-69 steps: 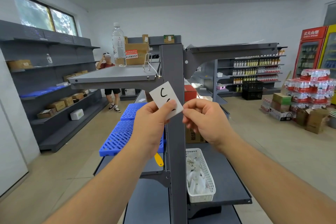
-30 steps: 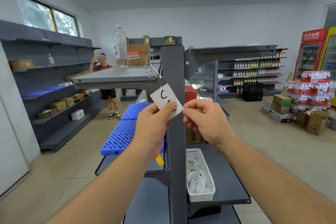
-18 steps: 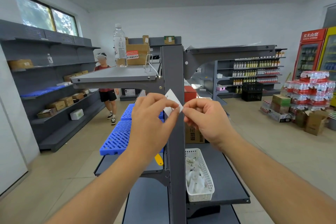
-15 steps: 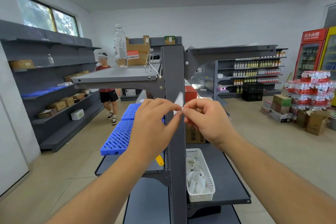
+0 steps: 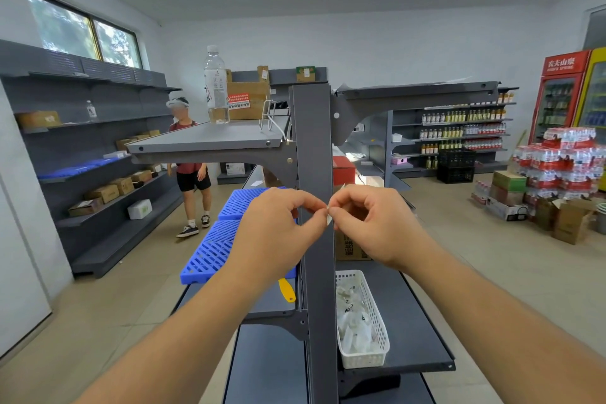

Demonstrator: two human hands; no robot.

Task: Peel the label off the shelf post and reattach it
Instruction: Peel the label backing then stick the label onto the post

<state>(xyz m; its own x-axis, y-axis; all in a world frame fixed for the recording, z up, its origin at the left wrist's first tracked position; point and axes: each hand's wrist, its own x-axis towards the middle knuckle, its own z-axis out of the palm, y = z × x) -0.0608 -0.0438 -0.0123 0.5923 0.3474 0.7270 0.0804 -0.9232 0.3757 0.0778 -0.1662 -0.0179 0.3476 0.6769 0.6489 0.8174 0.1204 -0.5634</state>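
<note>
The grey shelf post (image 5: 313, 141) stands upright in the middle of the view. Both hands are raised in front of it at chest height. My left hand (image 5: 278, 226) and my right hand (image 5: 370, 223) pinch the white label (image 5: 329, 216) between their fingertips, right at the post's face. Only a thin white edge of the label shows between the fingers; its written side is hidden. I cannot tell whether the label touches the post.
A white basket (image 5: 360, 321) with paper slips sits on the lower right shelf. Blue plastic grids (image 5: 223, 239) and a yellow tool (image 5: 287, 290) lie on the left shelf. A water bottle (image 5: 216, 85) stands on the top shelf. A person (image 5: 190, 167) stands in the left aisle.
The label was held flat with its letter facing me; it has been turned edge-on and is now mostly hidden between my fingertips. Both hands moved slightly lower, toward the post.
</note>
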